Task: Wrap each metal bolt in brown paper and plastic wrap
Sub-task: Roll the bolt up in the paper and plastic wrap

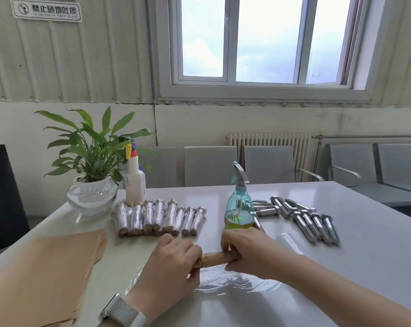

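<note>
A bolt rolled in brown paper (215,257) lies across a sheet of clear plastic wrap (235,280) on the white table (364,267). My left hand (169,265) grips its left end and my right hand (249,251) curls round its right end. Several wrapped bolts (158,217) lie in a row behind my hands. Bare metal bolts (310,219) lie in a group to the right. A stack of brown paper sheets (48,272) sits at the left. A roll of plastic wrap (290,243) lies just right of my right hand.
A blue-green spray bottle (239,206) stands right behind my right hand. A white spray bottle (135,179) and a potted plant (92,175) in a glass bowl stand at the back left. Grey chairs (265,165) line the wall beyond the table.
</note>
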Demonstrator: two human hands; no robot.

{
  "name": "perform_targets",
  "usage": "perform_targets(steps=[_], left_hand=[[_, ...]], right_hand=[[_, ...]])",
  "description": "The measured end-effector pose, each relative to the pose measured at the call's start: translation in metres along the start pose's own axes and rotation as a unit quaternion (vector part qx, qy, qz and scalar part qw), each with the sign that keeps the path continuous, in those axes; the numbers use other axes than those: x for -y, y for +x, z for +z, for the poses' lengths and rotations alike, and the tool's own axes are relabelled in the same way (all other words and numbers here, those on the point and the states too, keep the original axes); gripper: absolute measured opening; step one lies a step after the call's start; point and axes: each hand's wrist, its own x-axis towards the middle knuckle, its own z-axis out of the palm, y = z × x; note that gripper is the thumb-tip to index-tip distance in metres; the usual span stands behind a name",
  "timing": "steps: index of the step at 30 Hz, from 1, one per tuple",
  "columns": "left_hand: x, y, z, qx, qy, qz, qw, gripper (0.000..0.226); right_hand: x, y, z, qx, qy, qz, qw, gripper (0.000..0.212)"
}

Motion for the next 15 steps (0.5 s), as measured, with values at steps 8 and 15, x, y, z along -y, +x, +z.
perform_targets(steps=[8, 15], left_hand=[[-0.001, 0.007, 0.0, 0.074, -0.042, -0.003, 0.996, 0.018], [-0.001, 0.005, 0.0, 0.122, -0.07, -0.02, 0.99, 0.022]], right_hand=[[-0.018, -0.027, 0.025, -0.056, 0.104, -0.004, 0.993, 0.021], [-0.017, -0.036, 0.049, -0.111, 0.127, 0.003, 0.986, 0.025]])
